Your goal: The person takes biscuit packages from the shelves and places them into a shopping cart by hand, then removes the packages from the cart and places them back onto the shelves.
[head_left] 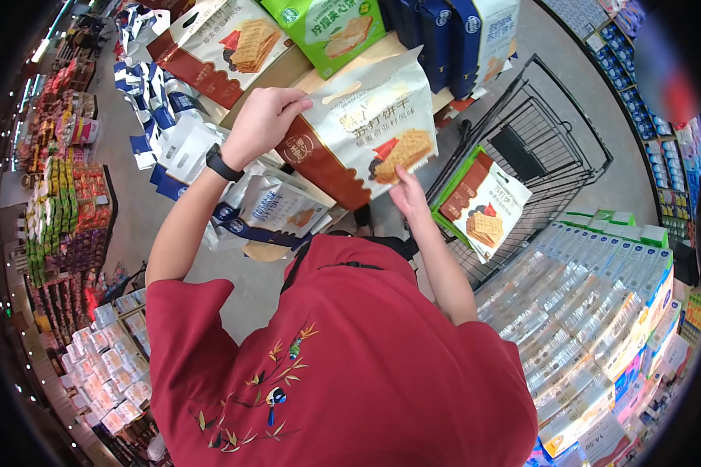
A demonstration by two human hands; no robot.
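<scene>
A large cream and brown bag of soda crackers (pixel 350 136) is held tilted in front of me, its printed front facing up. My left hand (pixel 266 121), with a dark watch on the wrist, is closed on the bag's left edge. Closed on the lower right edge is my right hand (pixel 410 193), its thumb on the front. Just beyond the bag, a similar cracker bag (pixel 230 50) and a green cracker bag (pixel 331 31) stand on the display. Another cream and brown cracker bag (pixel 487 206) lies in the shopping cart, over a green-edged bag.
The black wire shopping cart (pixel 572 144) stands at my right. White and blue bags (pixel 276 206) fill the display's left side, with dark blue bags (pixel 452 43) at its right. Plastic-wrapped stacked cartons (pixel 592 311) occupy the lower right. Stocked shelves (pixel 70 210) line the left.
</scene>
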